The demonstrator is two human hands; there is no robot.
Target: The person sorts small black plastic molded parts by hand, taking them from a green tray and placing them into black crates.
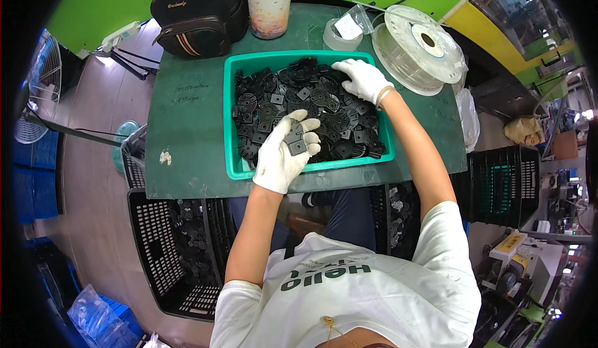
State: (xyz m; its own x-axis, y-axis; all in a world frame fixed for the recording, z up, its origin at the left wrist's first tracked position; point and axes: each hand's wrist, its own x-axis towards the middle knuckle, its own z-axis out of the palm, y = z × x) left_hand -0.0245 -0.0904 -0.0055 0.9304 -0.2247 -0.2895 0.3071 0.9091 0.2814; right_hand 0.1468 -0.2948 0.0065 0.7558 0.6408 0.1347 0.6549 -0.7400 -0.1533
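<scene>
Dark-green worktable (pixel 187 142): white-gloved left hand (pixel 278 159) holds flat black plastic part (pixel 296 138), long axis forward; white-gloved right hand (pixel 364 80) beyond and rightward, grip undeterminable.

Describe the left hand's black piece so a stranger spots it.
On the green table, a teal bin holds heaped black parts. Over its near side is the gloved left hand. The flat black piece lies against that white glove, unlike its heaped neighbours.
</scene>
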